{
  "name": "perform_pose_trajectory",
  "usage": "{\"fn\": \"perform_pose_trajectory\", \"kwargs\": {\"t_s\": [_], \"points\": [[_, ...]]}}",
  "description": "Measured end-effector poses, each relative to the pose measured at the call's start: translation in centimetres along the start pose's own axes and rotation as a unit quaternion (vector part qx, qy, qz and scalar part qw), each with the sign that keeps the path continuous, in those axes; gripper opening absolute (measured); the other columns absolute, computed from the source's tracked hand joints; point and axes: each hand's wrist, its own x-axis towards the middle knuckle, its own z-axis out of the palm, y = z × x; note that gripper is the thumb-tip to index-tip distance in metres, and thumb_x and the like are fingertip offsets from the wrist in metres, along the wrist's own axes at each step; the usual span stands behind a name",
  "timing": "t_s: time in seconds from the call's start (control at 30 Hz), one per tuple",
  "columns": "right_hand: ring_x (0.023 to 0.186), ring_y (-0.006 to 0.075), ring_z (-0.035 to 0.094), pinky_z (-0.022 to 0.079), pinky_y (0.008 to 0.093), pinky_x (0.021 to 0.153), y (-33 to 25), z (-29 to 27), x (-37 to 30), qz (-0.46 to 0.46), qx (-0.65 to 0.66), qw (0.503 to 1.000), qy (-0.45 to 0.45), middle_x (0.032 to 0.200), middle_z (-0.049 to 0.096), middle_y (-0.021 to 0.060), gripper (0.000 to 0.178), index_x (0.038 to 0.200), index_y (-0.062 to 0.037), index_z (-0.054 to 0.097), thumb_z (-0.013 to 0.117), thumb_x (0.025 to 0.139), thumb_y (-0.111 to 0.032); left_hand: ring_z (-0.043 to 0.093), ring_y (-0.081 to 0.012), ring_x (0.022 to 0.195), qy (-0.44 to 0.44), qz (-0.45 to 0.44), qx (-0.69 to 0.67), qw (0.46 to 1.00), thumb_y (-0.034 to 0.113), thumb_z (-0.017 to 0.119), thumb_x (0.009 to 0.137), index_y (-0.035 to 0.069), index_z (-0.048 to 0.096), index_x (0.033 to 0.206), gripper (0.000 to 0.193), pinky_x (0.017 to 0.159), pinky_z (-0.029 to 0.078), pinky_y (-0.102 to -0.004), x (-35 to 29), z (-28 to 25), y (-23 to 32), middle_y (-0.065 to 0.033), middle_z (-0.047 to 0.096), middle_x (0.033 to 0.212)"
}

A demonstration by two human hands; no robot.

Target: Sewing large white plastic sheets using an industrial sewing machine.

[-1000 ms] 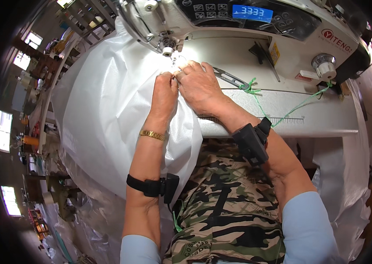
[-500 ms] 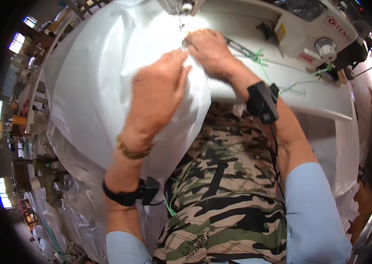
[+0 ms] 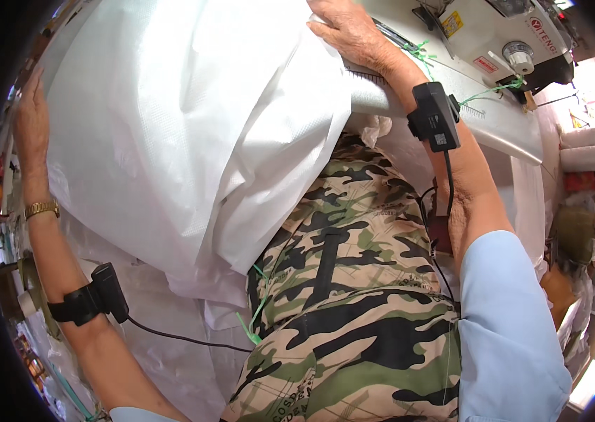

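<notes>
A large white woven plastic sheet spreads over the sewing table and hangs in folds toward my lap. Far out at its left edge, my left hand has its fingers stretched upward along the sheet's border. My right hand lies on the sheet's right part near the sewing machine, its thumb extended and apart from the fingers. The upper picture edge cuts off some of its fingertips. The machine's needle area is out of view.
A ruled table edge runs under my right wrist. Green threads trail over a dark tool and toward the machine's dial. A black cable runs from my left wrist strap across my lap. White rolls lie at the far right.
My left hand has swung from beside the right hand out to the sheet's far left edge. The sheet is spread wider and folds lower. The view has shifted, dropping the needle area.
</notes>
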Motion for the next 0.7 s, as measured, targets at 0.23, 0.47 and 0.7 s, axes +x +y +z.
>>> {"fn": "perform_pose_trajectory", "kwargs": {"t_s": [0.23, 0.47, 0.7], "points": [[0.099, 0.0323, 0.06, 0.05, 0.044, 0.087, -0.5, 0.0, 0.5, 0.08, 0.07, 0.994, 0.026, 0.104, 0.063, 0.0154, 0.012, 0.095, -0.0067, 0.064, 0.063, 0.088, -0.017, 0.053, -0.0327, 0.127, -0.155, -0.151, -0.157, 0.964, 0.042, 0.055, 0.097, 0.004, 0.053, 0.137, 0.055, 0.106, 0.041, -0.0386, -1.0, 6.6, 7.4, -0.02, 0.055, 0.137], [0.09, 0.0266, 0.058, 0.044, 0.0397, 0.078, -3.1, -1.2, 1.5, 0.109, 0.081, 0.991, 0.008, 0.091, 0.062, 0.0089, 0.005, 0.085, -0.0071, 0.065, 0.064, 0.086, -0.012, 0.064, -0.0378, 0.099, -0.206, -0.202, -0.085, 0.954, 0.033, 0.052, 0.098, 0.005, 0.063, 0.109, 0.032, 0.084, 0.051, -0.047, -2.0, 4.6, 13.3, -0.0212, 0.067, 0.105], [0.093, 0.0264, 0.059, 0.043, 0.0412, 0.088, -2.8, -3.0, 1.2, 0.128, 0.019, 0.992, 0.015, 0.087, 0.061, 0.008, 0.005, 0.087, -0.0102, 0.066, 0.061, 0.087, -0.01, 0.065, -0.035, 0.073, -0.242, -0.099, 0.081, 0.962, 0.019, 0.048, 0.099, 0.005, 0.062, 0.089, 0.023, 0.063, 0.051, -0.0464, -15.5, -1.1, 4.0, -0.018, 0.066, 0.079]]}}
